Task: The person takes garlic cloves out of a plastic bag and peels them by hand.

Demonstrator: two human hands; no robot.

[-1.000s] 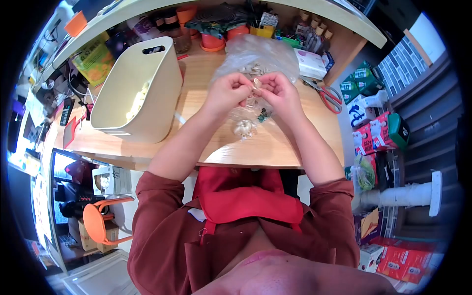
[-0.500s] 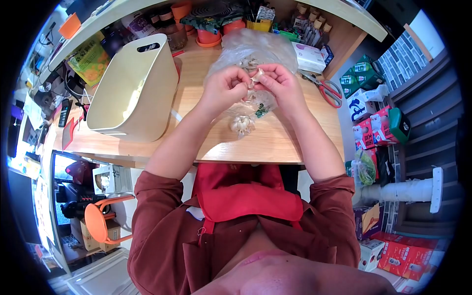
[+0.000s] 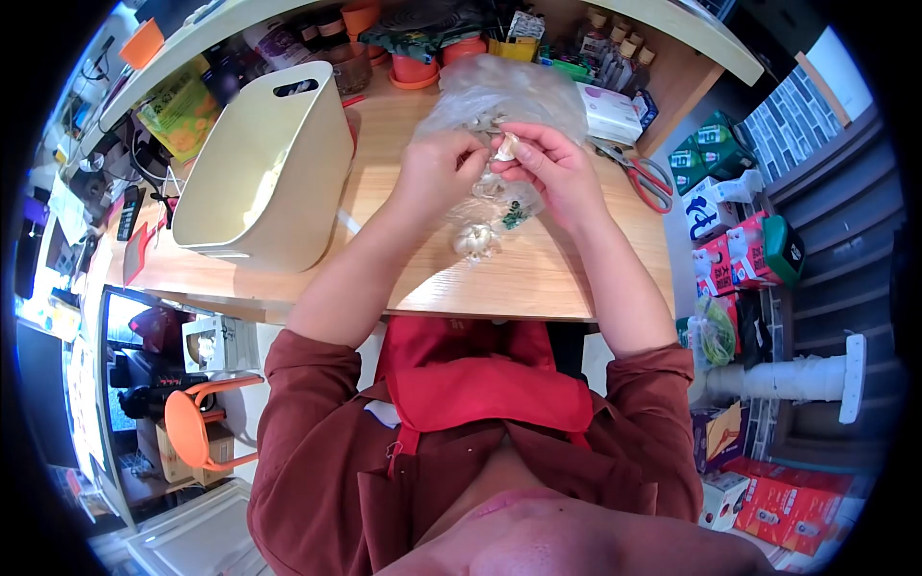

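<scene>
Between the thumb and fingers of my right hand (image 3: 552, 165) is a garlic clove (image 3: 509, 146) with pale skin on it. Just left of it, my left hand (image 3: 437, 171) is closed in a pinch; whatever its fingertips hold is too small to make out. Both hands are above a clear plastic bag (image 3: 519, 91) with bits of garlic skin on it. A garlic bulb (image 3: 474, 242) lies on the wooden table (image 3: 451, 293), nearer to me than the hands. The tall cream bin (image 3: 312, 182) at the left has pale pieces inside.
Red-handled scissors (image 3: 650, 184) lie at the table's right side, near a white box (image 3: 611, 113). Orange pots (image 3: 414, 72) and small corked bottles (image 3: 624, 62) stand at the back under a shelf. An orange chair (image 3: 188, 430) is at the lower left.
My hands, together around the clove a second ago, are now slightly apart. The clove stays in my right hand, while my left hand has drawn a little to the left.
</scene>
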